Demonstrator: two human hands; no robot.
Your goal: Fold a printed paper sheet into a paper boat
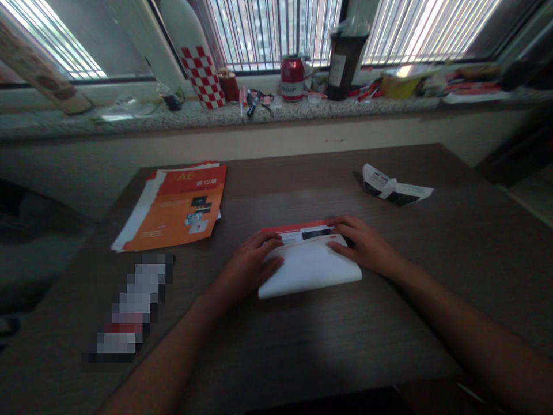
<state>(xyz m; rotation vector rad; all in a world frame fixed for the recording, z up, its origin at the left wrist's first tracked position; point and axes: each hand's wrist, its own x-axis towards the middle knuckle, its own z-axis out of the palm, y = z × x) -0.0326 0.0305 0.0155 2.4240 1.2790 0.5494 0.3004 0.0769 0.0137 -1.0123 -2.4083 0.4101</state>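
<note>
A sheet of paper [309, 268] lies on the table in front of me, its near part folded up and over with the blank white side showing. Beyond the fold, a printed strip with a red edge and a dark picture is visible. My left hand [254, 259] grips the sheet's left side, thumb on the white flap and fingers at the fold. On the right, my right hand [360, 245] holds the other end, with its thumb on the flap and its fingers reaching to the red far edge.
Orange printed sheets [177, 213] lie stacked at the left, above a blurred-out phone-shaped object [132, 308]. A folded paper piece [395, 187] stands at the far right. Along the windowsill [268, 115] are a checkered bottle [201, 75], a red can [292, 78] and a dark drink cup [343, 63].
</note>
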